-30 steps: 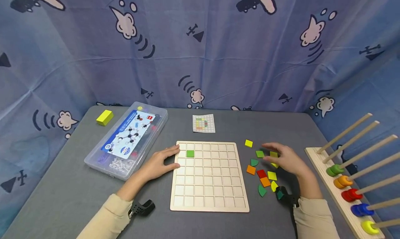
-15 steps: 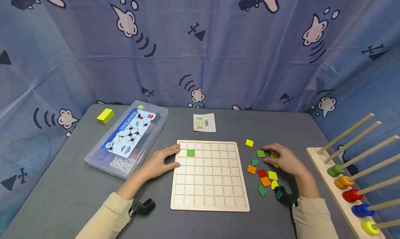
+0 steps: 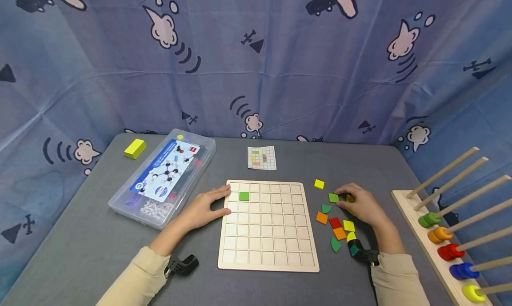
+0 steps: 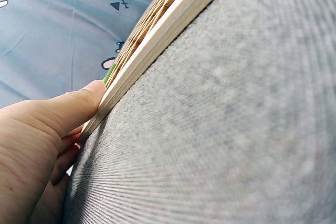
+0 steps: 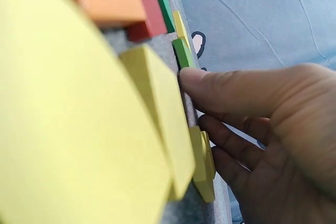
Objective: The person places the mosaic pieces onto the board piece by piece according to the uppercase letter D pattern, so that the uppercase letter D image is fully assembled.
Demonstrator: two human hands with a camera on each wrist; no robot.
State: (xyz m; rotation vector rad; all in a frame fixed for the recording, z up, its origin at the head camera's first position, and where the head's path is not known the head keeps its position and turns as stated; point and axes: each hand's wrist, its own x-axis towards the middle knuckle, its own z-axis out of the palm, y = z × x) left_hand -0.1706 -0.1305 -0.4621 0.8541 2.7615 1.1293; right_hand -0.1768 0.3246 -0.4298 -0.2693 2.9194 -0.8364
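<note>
A pale wooden grid board (image 3: 270, 235) lies flat on the table, with one green square tile (image 3: 244, 196) in its upper left part. At the board's left edge rests my left hand (image 3: 204, 209), its thumb and fingers extended and fingertips touching the rim. In the left wrist view the thumb (image 4: 86, 98) presses the board's side. To the right of the board, my right hand (image 3: 362, 203) has thumb and index fingertips at a loose green square tile (image 3: 333, 198), pinching its near side. Yellow tiles (image 3: 350, 198) lie partly hidden under that hand.
Loose orange (image 3: 322, 217), red (image 3: 335, 223), yellow (image 3: 318, 184) and green tiles lie right of the board. Behind it is a colored pattern card (image 3: 262, 158). A clear plastic case (image 3: 164, 177) and yellow block (image 3: 135, 149) stand left; a wooden peg rack (image 3: 436, 248) stands right.
My right hand has shifted slightly left, and its thumb and index fingertips have closed in on the loose green square tile. The left hand has stayed at the board's edge.
</note>
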